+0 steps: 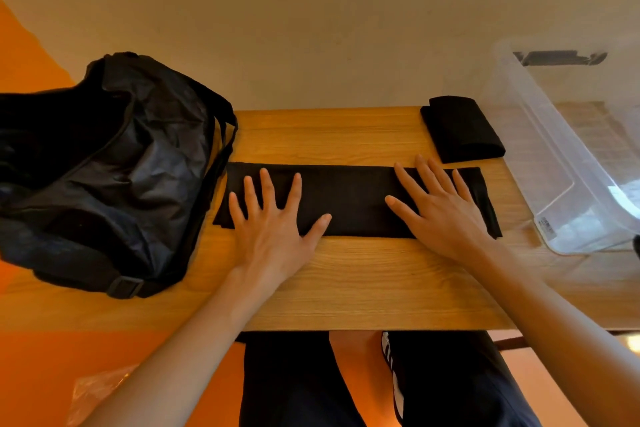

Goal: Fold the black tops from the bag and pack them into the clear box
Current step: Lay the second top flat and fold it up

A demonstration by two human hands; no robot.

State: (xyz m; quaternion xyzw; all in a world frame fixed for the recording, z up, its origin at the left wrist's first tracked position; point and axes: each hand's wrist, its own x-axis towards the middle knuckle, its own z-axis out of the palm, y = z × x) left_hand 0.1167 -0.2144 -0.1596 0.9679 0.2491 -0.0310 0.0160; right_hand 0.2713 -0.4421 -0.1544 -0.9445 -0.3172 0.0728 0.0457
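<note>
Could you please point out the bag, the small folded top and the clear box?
bag (114,163): head view, crumpled side.
small folded top (462,130): head view, upper face.
clear box (550,163): head view, left wall.

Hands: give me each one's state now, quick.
Left hand: open, flat on the long black top.
Right hand: open, flat on the same top.
</note>
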